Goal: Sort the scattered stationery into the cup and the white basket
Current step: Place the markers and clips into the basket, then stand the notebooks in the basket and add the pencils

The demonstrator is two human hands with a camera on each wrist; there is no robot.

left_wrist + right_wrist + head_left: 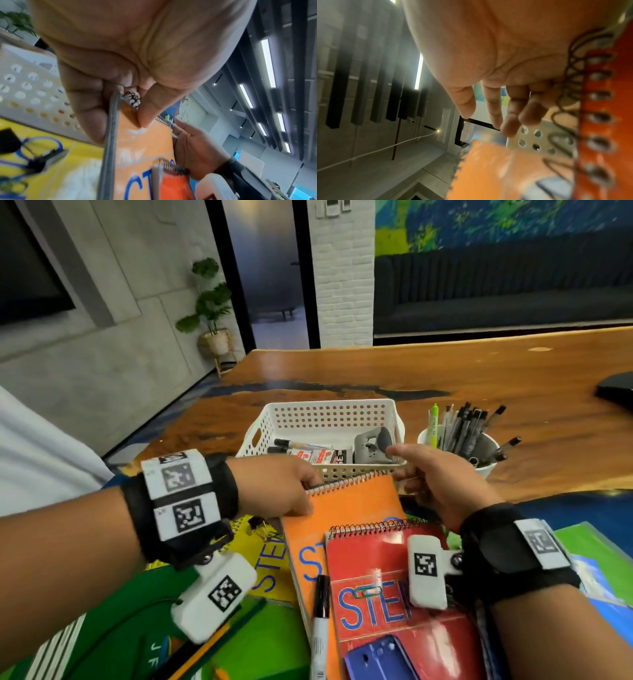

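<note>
The orange spiral notebook (346, 508) lies tilted against the near wall of the white basket (329, 416), which contains markers and a grey punch. The white cup (488, 469), beside it, holds pens upright.

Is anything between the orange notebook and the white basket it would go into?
Nothing separates them: the orange notebook, pinched at its spiral edge by the left hand, lies right against the white basket. A hole punch and markers already occupy the basket's floor.
</note>
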